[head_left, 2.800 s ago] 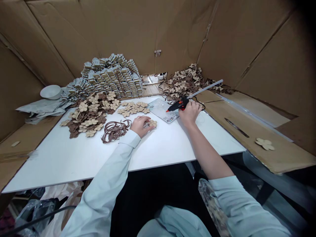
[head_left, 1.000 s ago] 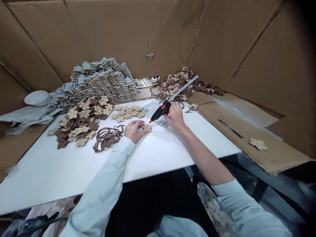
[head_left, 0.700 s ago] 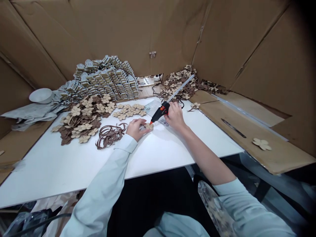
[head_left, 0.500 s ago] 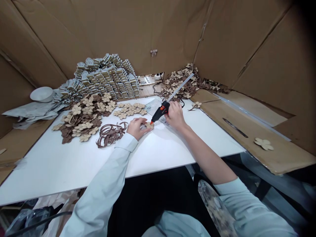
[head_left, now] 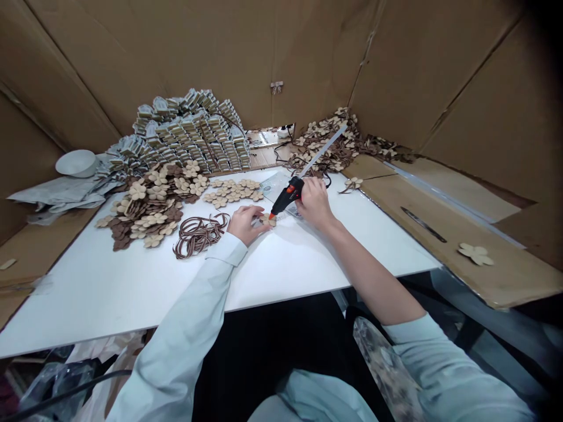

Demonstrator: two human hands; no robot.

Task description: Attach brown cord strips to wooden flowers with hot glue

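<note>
My right hand (head_left: pixel 315 202) is wrapped round the handle of a black and orange hot glue gun (head_left: pixel 285 199), a long clear glue stick (head_left: pixel 324 150) jutting from its back. The gun's orange nozzle points down onto a beige flower cutout (head_left: pixel 266 220) on the white table. My left hand (head_left: pixel 246 224) pinches that flower at its left side between thumb and fingers, which partly cover it. Just left of this hand lies a bundle of brown cords (head_left: pixel 200 235). Behind it, beige flowers (head_left: pixel 233 192) are laid out flat in a group.
A heap of brown and beige flowers (head_left: pixel 149 208) stands at the left, before stacked silvery packets (head_left: pixel 189 135). A white bowl (head_left: pixel 77 163) sits far left. More flowers with cords (head_left: pixel 325 138) pile up at the back right. Cardboard (head_left: pixel 422 234) at the right bears a dark strip and one flower.
The whole view has shifted slightly. Both hands, the glue gun and the flower keep nearly the same places relative to each other.
</note>
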